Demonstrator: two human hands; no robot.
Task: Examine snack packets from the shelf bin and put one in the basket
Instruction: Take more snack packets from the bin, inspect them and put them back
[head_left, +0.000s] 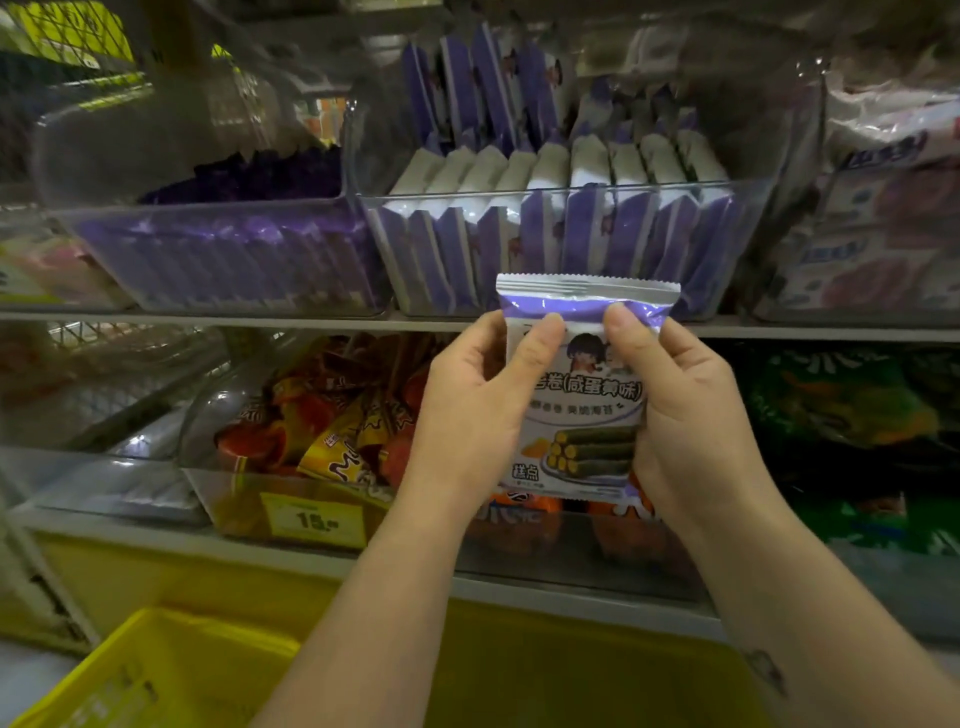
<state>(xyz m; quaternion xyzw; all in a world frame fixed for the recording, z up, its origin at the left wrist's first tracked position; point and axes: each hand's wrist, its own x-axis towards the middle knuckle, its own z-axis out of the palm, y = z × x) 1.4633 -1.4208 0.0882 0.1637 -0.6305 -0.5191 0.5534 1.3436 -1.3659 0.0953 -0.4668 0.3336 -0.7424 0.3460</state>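
Holding a purple-and-white snack packet (587, 395) up for inspection, a shopper stands at a shop shelf with both hands clamped on it. The left hand (467, 410) grips the packet's left edge with its thumb pressed on the printed front. The right hand (691, 415) does the same on the right edge, its fingers curled behind. The packet is upright, its long axis vertical and its crimped silver seal at the top, the face turned toward the camera. It hangs in the air just in front of the shelf edge (260, 318), below the clear shelf bin (519, 193) where matching packets stand in rows.

The yellow basket (156, 654) lies low, near and to the left, well apart from the packet and beneath the left forearm. That makes the left hand the nearer one for the drop, which would run down and leftward toward the shopper. The right hand would likely need to let go first.

A lower bin of orange and red packets (332, 431) carries a yellow price tag (311, 519), and green packets (852, 415) fill the shelf at right.
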